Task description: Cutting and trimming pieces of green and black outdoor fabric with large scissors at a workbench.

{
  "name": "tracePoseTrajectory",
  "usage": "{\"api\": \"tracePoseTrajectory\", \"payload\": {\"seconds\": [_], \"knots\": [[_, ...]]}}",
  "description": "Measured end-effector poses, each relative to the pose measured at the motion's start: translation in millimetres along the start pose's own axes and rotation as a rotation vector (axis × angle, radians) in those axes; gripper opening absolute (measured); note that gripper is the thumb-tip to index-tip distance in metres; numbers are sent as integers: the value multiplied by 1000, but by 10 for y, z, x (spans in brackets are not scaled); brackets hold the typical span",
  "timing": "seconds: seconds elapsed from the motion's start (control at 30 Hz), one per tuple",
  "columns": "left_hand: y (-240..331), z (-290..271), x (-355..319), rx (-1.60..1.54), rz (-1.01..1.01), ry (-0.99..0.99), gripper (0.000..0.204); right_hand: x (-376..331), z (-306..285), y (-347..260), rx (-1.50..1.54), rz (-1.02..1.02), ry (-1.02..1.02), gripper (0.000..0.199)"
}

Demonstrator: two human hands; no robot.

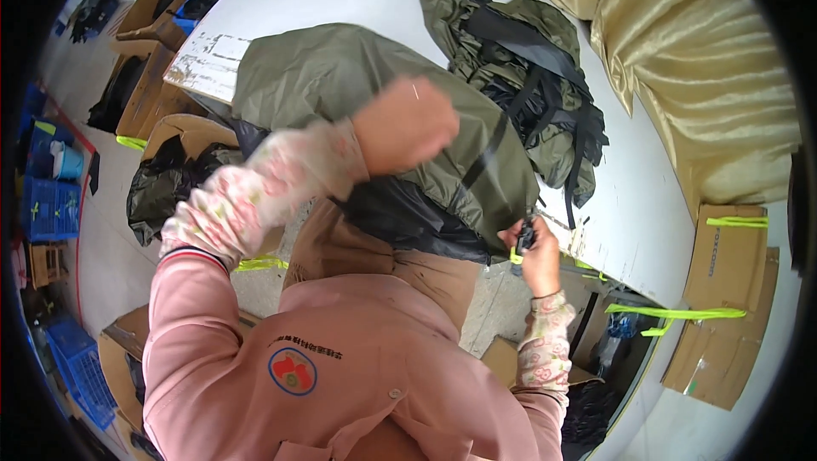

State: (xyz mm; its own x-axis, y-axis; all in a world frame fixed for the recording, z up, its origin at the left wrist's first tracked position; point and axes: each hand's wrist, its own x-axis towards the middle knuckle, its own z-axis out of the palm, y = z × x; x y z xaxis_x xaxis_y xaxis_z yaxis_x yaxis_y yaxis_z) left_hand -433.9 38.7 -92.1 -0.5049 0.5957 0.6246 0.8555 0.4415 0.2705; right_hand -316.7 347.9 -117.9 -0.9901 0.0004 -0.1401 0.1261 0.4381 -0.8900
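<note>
An olive-green and black fabric piece (315,65), like a bag or cover, is spread over the near edge of the white table and hangs toward my lap. Above its middle is my left hand (408,125), smeared by motion, its fingers not readable. At the fabric's right-hand corner, my right hand (540,261) is closed on a small black piece (525,238) with a yellow-green bit by it. Whether that is a buckle or a tool I cannot make out.
A crumpled pile of olive fabric with black straps (536,78) lies on the white table (634,206). Cardboard boxes (149,91) with dark fabric stand left, near blue crates (53,210). A gold curtain (681,44) hangs beyond the table; flattened cardboard (723,291) leans right.
</note>
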Motion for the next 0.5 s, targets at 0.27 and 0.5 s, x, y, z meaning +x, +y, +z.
{"api": "tracePoseTrajectory", "payload": {"seconds": [0.27,0.5], "knots": [[330,1212,-443,-89,34,-247,24,-49,505,491,-769,-269,174,26],[198,1375,-556,60,195,-219,26,27,600,813,-693,-197,231,22]]}}
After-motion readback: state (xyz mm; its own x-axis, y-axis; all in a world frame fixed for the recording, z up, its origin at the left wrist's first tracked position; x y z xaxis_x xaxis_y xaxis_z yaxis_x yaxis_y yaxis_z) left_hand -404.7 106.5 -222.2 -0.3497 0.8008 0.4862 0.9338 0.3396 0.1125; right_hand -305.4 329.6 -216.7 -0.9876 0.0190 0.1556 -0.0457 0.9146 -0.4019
